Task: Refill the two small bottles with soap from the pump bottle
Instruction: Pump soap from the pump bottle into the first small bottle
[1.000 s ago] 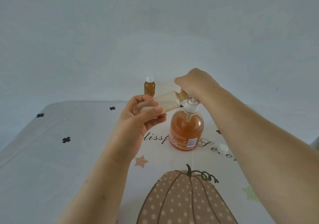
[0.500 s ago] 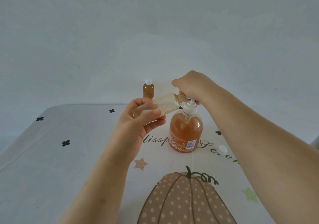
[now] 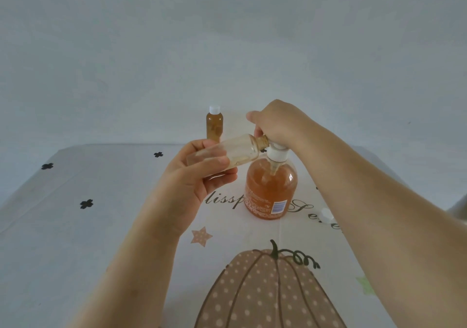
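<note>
My left hand grips a small clear bottle, tilted almost level, with its open neck against the pump's spout. A thin layer of soap lies along the bottle's lower side. My right hand rests closed over the white pump head of the orange pump bottle, which stands on the table. The pump nozzle is hidden under that hand. A second small bottle, full of amber soap and capped in white, stands upright at the table's far edge.
A loose white cap lies on the tablecloth right of the pump bottle, partly behind my right forearm. The tablecloth shows a pumpkin print, stars and lettering. A plain wall rises behind the table.
My right hand has pressed lower onto the pump head. The small clear bottle stays at the spout in my left hand, tilted slightly flatter.
</note>
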Motion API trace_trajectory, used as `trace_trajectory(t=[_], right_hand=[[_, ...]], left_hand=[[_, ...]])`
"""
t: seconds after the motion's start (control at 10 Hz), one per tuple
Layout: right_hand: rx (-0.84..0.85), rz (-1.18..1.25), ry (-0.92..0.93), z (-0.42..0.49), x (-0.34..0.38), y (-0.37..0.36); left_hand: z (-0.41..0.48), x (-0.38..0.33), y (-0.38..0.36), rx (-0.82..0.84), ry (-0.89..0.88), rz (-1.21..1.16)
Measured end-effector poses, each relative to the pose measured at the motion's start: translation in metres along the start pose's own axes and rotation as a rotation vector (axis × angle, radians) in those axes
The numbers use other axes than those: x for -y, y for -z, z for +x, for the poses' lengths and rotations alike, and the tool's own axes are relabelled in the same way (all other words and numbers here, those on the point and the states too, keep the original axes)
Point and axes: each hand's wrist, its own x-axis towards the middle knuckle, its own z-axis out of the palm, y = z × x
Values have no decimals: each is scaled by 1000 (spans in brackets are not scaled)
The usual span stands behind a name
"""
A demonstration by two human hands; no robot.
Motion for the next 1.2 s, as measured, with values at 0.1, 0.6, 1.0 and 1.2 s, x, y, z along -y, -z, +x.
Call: trace_trajectory(t=[0.1, 0.6, 1.0, 1.2], right_hand=[[19, -29, -47, 4, 2, 0], [-2, 32, -22, 2, 8, 13], [113, 21, -23, 4, 4, 8], [84, 84, -5, 7, -3, 1]], left_hand=[[-1, -1, -1, 4, -6, 9], [-6, -4, -9, 24, -76, -51], [-4, 0, -3, 23, -30, -16], [1, 2, 1, 7, -4, -21]])
